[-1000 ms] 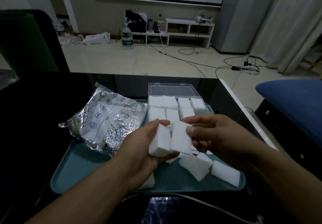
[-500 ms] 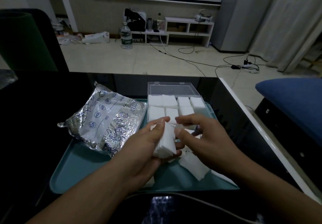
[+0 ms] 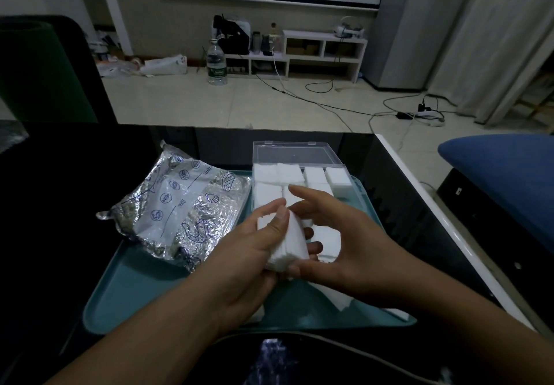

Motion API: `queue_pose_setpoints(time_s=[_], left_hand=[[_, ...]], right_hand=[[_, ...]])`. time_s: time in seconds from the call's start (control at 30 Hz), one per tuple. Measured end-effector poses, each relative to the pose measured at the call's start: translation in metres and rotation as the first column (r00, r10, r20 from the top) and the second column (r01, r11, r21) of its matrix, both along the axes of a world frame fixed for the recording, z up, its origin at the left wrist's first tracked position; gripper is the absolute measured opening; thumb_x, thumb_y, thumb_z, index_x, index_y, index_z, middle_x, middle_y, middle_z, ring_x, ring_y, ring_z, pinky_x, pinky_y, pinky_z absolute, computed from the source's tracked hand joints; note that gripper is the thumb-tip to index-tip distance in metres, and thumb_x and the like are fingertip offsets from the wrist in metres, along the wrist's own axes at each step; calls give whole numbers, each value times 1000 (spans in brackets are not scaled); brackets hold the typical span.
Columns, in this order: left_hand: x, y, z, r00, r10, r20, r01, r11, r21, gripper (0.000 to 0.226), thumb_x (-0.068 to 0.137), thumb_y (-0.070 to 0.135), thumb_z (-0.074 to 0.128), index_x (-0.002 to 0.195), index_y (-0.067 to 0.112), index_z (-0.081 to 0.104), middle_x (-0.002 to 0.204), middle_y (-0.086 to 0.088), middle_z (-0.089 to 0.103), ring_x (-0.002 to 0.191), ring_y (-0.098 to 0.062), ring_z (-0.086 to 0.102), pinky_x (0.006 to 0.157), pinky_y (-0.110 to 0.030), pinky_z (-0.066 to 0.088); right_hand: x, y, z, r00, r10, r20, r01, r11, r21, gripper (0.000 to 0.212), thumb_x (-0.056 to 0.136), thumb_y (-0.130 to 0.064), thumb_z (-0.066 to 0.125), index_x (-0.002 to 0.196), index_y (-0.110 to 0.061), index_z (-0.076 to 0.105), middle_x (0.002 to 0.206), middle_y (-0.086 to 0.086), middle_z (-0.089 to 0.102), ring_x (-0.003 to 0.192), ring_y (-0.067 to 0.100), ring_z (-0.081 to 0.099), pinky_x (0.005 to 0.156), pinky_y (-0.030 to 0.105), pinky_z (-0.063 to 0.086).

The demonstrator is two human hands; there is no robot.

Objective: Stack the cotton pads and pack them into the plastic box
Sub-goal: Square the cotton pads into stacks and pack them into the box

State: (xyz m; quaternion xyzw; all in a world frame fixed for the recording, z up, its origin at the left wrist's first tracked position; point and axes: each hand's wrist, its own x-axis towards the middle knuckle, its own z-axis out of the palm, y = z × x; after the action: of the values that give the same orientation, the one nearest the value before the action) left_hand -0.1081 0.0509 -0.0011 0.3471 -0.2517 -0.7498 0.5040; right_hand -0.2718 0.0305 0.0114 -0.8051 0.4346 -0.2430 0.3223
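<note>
My left hand point(image 3: 248, 252) grips a thick stack of white cotton pads point(image 3: 292, 242), thumb across its top, over the middle of the teal tray point(image 3: 129, 291). My right hand point(image 3: 338, 234) cups the stack from the right, fingertips against its side. Behind the hands stands the clear plastic box point(image 3: 296, 156) with its lid open, its compartments filled with white pads point(image 3: 314, 174). More loose pads point(image 3: 328, 242) lie on the tray under and behind my right hand, partly hidden.
A crumpled silver foil bag point(image 3: 180, 210) lies on the tray's left half. The tray sits on a black table whose white right edge point(image 3: 434, 204) runs beside a blue seat point(image 3: 503, 174). A cable crosses the table's near edge.
My right hand brought a single pad against the stack in my left hand; both hands have since closed around the stack and shifted slightly right and toward me.
</note>
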Motion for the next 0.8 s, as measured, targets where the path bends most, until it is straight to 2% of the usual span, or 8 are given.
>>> queue_pose_setpoints(time_s=[0.13, 0.23, 0.3, 0.37, 0.5, 0.57, 0.63, 0.8], left_hand=[[1, -1, -5, 999, -40, 12, 40, 999, -8, 46, 91, 29, 56, 135, 16, 54, 119, -22, 67, 99, -41, 69, 80, -45, 60], [0, -2, -6, 997, -83, 0, 83, 996, 22, 48, 88, 36, 57, 129, 11, 59, 122, -23, 65, 100, -42, 68, 71, -38, 59], [0, -3, -8, 994, -104, 16, 104, 995, 1, 47, 89, 34, 63, 128, 7, 59, 126, -25, 61, 109, -45, 64, 81, -42, 59], [-1, -2, -10, 993, -114, 35, 115, 992, -42, 44, 88, 18, 67, 130, 5, 58, 131, -28, 57, 119, -47, 57, 88, -43, 56], [-1, 0, -13, 990, -93, 102, 101, 992, -73, 36, 87, -9, 53, 119, 3, 64, 109, -31, 62, 89, -36, 61, 55, -28, 54], [-2, 2, -13, 989, -73, 131, 87, 990, -106, 33, 86, -11, 49, 114, 1, 64, 98, -24, 65, 79, -30, 61, 56, -28, 52], [-5, 2, -15, 983, -55, 177, 81, 987, -142, 30, 86, -11, 50, 111, -3, 62, 95, -22, 65, 81, -32, 60, 61, -30, 50], [-8, 3, -15, 976, -27, 217, 58, 989, -136, 23, 83, -11, 52, 97, 0, 67, 94, -21, 66, 87, -31, 60, 65, -30, 50]], right_hand=[[3, 2, 2, 999, 7, 33, -8, 999, 32, 90, 72, -34, 82, 145, -44, 30, 128, -23, 51, 119, -13, 45, 88, 2, 41], [4, 5, 4, 995, 6, 97, -14, 997, 81, 88, 72, -20, 84, 141, -43, 34, 122, -21, 51, 114, -15, 46, 76, -1, 42], [6, 7, 4, 994, 14, 112, -25, 995, 95, 89, 73, -14, 84, 141, -41, 34, 121, -20, 52, 110, -14, 49, 73, 1, 43], [8, 10, 3, 992, 29, 125, -43, 993, 107, 90, 74, -8, 82, 143, -37, 33, 119, -20, 52, 105, -12, 53, 72, 3, 45], [16, 11, -6, 999, 36, 21, -37, 999, 13, 101, 74, -22, 84, 149, -42, 19, 127, -20, 48, 112, -7, 52, 84, 10, 48], [20, 10, -14, 998, 51, -21, -52, 997, -51, 106, 74, -29, 82, 151, -43, 11, 135, -17, 45, 116, 3, 53, 94, 23, 49], [23, 9, -19, 997, 70, -23, -71, 995, -75, 106, 76, -27, 79, 152, -42, 6, 139, -14, 44, 118, 8, 53, 97, 33, 49], [24, 11, -20, 997, 65, -41, -71, 987, -144, 99, 79, -24, 75, 154, -34, 11, 140, -10, 46, 121, 7, 50, 98, 31, 47]])
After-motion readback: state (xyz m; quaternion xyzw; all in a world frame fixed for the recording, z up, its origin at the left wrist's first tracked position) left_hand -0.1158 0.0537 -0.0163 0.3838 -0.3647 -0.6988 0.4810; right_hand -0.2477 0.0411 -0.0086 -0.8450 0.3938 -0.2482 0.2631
